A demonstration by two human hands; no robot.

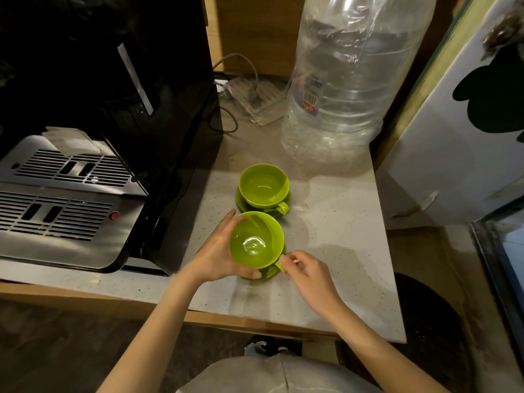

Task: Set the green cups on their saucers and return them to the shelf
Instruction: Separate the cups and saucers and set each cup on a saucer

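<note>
Two green cups stand on the pale counter (pixel 340 236). The far cup (pixel 263 184) sits upright on its green saucer (pixel 241 204), handle pointing right and toward me. The near cup (pixel 255 241) is over a second green saucer (pixel 269 273), of which only the front edge shows. My left hand (pixel 218 251) cups the near cup's left side, thumb under its front rim and fingers along its far rim. My right hand (pixel 304 269) pinches the near cup's handle (pixel 280 263) between thumb and fingers.
A black coffee machine (pixel 113 95) with a metal drip tray (pixel 65 194) fills the left. A large clear plastic water bottle (pixel 348 86) stands at the back right, with cables and a power strip (pixel 252 95) behind. The counter's front edge runs just below my wrists.
</note>
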